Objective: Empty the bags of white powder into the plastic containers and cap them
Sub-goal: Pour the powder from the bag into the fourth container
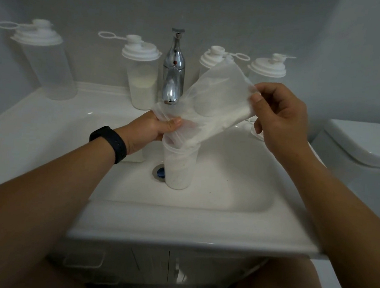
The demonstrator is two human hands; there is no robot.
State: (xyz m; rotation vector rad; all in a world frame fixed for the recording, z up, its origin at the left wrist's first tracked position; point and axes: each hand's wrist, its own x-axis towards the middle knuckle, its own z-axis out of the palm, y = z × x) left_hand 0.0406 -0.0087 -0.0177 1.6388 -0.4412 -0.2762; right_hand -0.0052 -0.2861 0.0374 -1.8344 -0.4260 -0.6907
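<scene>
White powder (pixel 220 121), clear bag (pixel 213 93), chrome tap (pixel 174 67), black wristband (pixel 109 143), white sink (pixel 178 222).

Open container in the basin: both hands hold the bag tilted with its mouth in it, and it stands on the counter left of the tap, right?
Not quite. The head view shows the open container standing inside the sink basin, beside the drain. The rest holds: left hand and right hand hold the tilted bag.

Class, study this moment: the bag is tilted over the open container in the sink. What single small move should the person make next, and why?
Probably raise the right hand a little higher, steepening the bag. Powder still sits in its raised end, while the left hand pinches its mouth into the uncapped container, which is only partly filled.
</scene>
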